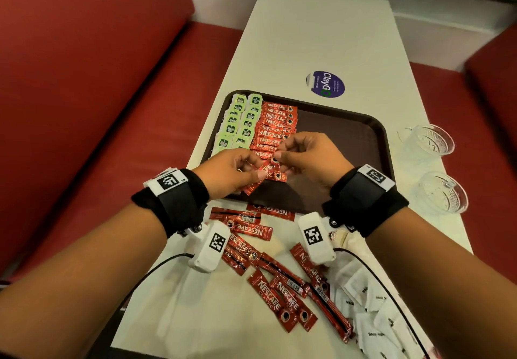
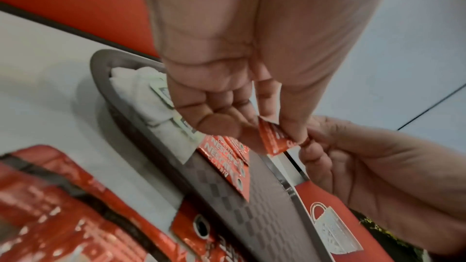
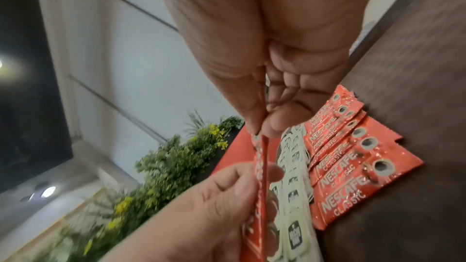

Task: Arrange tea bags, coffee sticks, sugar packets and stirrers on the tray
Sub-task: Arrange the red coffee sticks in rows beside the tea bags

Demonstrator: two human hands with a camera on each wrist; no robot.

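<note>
A dark brown tray (image 1: 349,132) holds green tea bags (image 1: 237,123) in two columns at its left and a column of red coffee sticks (image 1: 275,123) beside them. Over the tray's near part, both hands hold one red coffee stick (image 1: 265,177) between them. My left hand (image 1: 256,170) grips its near end, and my right hand (image 1: 277,156) pinches its far end. In the left wrist view the stick (image 2: 274,138) sits between thumb and fingers. In the right wrist view it (image 3: 259,158) runs edge-on down to the left hand (image 3: 201,216). No stirrers show.
Several loose coffee sticks (image 1: 268,274) lie on the white table in front of the tray, with white sugar packets (image 1: 372,316) at the near right. Two glass cups (image 1: 428,140) (image 1: 444,191) stand right of the tray. Red bench seats (image 1: 98,107) flank the table.
</note>
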